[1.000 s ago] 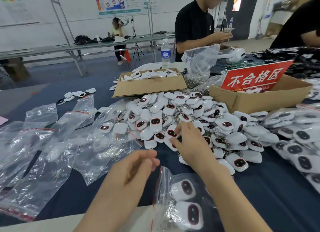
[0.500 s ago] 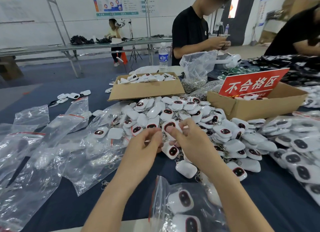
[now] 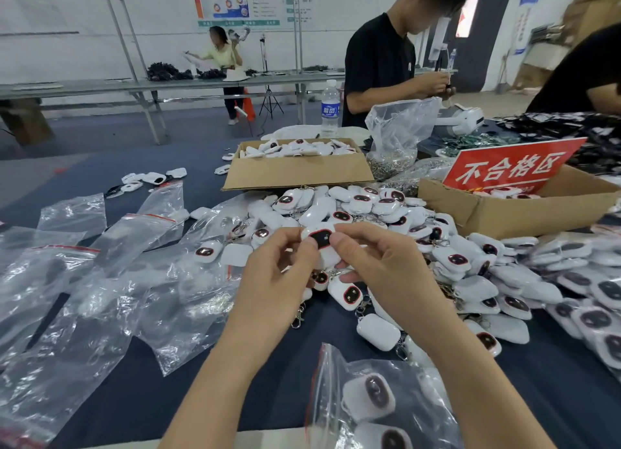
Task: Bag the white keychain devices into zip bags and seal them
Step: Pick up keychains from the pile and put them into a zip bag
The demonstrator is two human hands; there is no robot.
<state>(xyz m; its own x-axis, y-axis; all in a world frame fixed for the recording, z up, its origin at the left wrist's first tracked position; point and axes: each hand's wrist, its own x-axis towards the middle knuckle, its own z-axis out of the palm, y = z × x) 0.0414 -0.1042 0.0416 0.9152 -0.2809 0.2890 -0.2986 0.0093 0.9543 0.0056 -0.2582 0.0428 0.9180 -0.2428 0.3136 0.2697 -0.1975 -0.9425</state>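
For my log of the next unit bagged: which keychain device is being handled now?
Find the big heap of white plastic keychain devices on the dark blue table, before the shallow brown cardboard box. At its near edge, left hand and right hand pinch one rounded white device between them. It alone is lifted off the heap, dark face towards the camera.

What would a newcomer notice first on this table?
The left hand and right hand pinch one white keychain device at centre. Behind it sprawls a big heap of devices, with a red sign standing in a cardboard box at right. Clear zip bags lie scattered at left.
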